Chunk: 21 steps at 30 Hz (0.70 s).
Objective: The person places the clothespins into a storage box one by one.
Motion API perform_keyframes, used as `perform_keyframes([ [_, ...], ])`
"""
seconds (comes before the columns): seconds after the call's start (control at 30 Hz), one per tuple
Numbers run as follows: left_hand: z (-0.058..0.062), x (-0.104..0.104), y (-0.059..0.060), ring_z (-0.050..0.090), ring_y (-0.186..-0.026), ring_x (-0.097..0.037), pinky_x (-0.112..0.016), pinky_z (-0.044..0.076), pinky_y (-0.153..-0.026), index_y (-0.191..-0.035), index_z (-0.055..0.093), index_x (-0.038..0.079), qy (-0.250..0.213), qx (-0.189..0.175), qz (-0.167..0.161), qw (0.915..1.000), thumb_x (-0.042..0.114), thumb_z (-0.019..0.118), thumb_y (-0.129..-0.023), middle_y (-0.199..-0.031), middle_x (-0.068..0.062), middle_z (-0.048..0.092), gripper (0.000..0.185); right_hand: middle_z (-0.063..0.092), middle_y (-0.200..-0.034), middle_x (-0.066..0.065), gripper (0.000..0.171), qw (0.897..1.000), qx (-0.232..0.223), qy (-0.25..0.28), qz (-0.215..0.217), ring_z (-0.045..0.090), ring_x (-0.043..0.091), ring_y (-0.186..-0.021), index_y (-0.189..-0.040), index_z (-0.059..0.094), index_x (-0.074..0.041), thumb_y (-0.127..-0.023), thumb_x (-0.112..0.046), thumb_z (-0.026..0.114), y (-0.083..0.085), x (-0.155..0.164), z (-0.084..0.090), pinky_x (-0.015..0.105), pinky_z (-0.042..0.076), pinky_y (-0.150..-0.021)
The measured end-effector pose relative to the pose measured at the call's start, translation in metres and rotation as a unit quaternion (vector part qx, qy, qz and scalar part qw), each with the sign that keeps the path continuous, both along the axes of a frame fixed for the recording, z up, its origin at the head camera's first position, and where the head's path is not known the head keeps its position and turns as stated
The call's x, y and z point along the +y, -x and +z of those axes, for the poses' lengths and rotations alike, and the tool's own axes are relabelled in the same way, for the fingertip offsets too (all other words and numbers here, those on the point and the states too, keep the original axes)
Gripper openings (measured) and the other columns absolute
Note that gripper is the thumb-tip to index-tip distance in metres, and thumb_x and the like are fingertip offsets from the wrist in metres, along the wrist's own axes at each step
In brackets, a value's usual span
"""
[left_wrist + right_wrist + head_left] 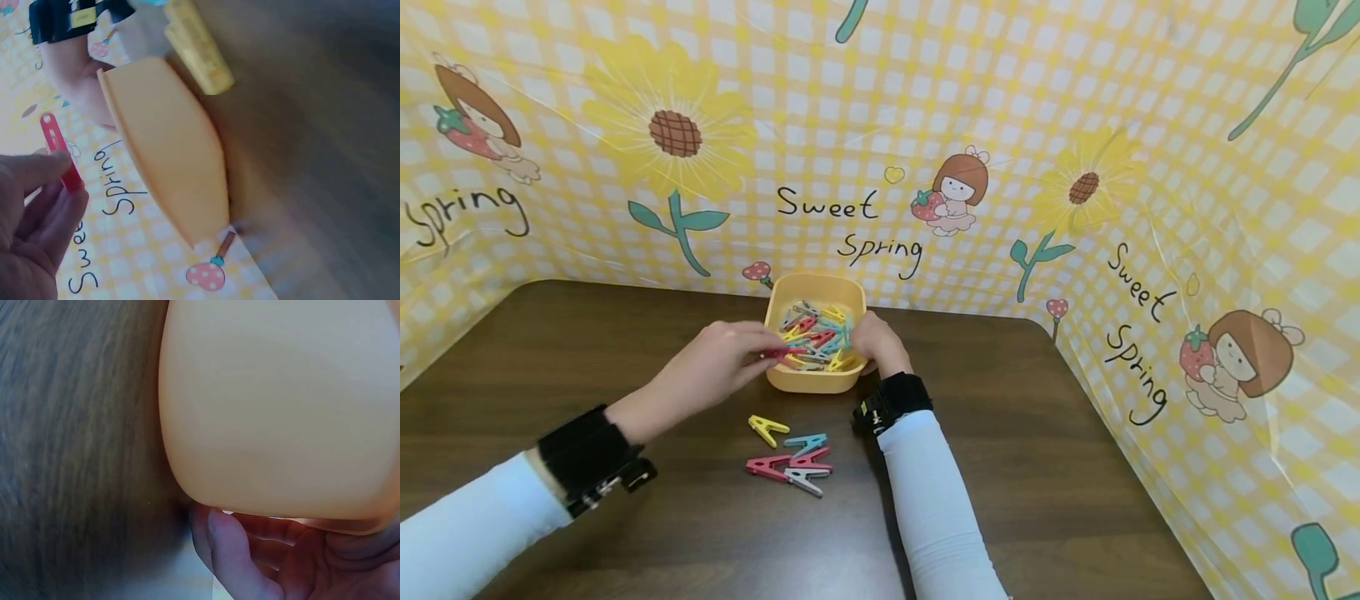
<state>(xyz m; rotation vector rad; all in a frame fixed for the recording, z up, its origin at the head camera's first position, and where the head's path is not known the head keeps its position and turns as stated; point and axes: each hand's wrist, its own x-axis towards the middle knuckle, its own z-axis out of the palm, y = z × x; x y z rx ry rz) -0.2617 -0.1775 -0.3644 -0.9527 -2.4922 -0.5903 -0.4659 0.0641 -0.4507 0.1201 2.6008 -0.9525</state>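
Note:
A yellow plastic bin stands on the table, holding a pile of red, yellow, blue and grey clothespins. Over its left rim, my left hand pinches a red clothespin between thumb and fingers; the left wrist view shows this red clothespin from the side, above the rim. At the bin's right side is my right hand, gripping the wall near the rim. Close up in the right wrist view, the curled fingers and thumb lie against the bin's edge, and part of the hand is hidden.
In front of the bin, several clothespins lie on the dark wooden table: a yellow one, a blue one, red ones and a grey one. A yellow checked cloth rises behind the table and at its sides.

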Motion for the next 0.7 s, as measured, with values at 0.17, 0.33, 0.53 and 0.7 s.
perform_keyframes([
  [0.17, 0.008, 0.016, 0.028, 0.080, -0.103, -0.030, -0.049, 0.067, -0.089, -0.119, 0.083, 0.002, 0.003, -0.059, 0.066, 0.9961, 0.005, 0.079, -0.097, -0.112, -0.016, 0.084, 0.022, 0.063, -0.130, 0.027, 0.038, 1.000, 0.003, 0.000, 0.009, 0.076, 0.036, -0.079, -0.147, 0.049, 0.002, -0.113, -0.011, 0.039, -0.032, -0.002, 0.032, 0.046, 0.068, -0.060],
  [0.33, 0.008, 0.025, 0.050, 0.077, -0.091, -0.029, -0.046, 0.064, -0.076, -0.108, 0.083, 0.000, 0.048, -0.046, 0.114, 0.9913, 0.005, 0.076, -0.099, -0.099, -0.017, 0.082, 0.012, 0.062, -0.133, 0.026, 0.038, 1.000, 0.001, 0.005, 0.008, 0.076, 0.035, -0.082, -0.148, 0.049, 0.001, -0.113, -0.011, 0.040, -0.034, -0.002, 0.031, 0.046, 0.068, -0.062],
  [0.53, 0.007, 0.033, 0.069, 0.075, -0.079, -0.028, -0.043, 0.062, -0.064, -0.097, 0.080, -0.001, 0.116, -0.030, 0.170, 0.9782, 0.002, 0.070, -0.102, -0.089, -0.017, 0.078, 0.012, 0.065, -0.127, 0.018, 0.037, 1.000, 0.003, 0.004, 0.003, 0.076, 0.031, -0.080, -0.149, 0.051, -0.009, -0.114, -0.020, 0.043, 0.005, 0.004, -0.007, 0.045, 0.067, -0.059],
  [0.7, 0.000, 0.037, 0.082, 0.076, -0.079, -0.027, -0.044, 0.065, -0.067, -0.097, 0.080, -0.001, 0.174, -0.029, 0.169, 0.9698, -0.007, 0.065, -0.101, -0.090, -0.015, 0.079, 0.016, 0.065, -0.130, 0.019, 0.037, 1.000, -0.002, 0.001, -0.007, 0.078, 0.034, -0.083, -0.149, 0.051, -0.009, -0.113, -0.018, 0.045, 0.001, 0.002, -0.003, 0.047, 0.069, -0.063],
])
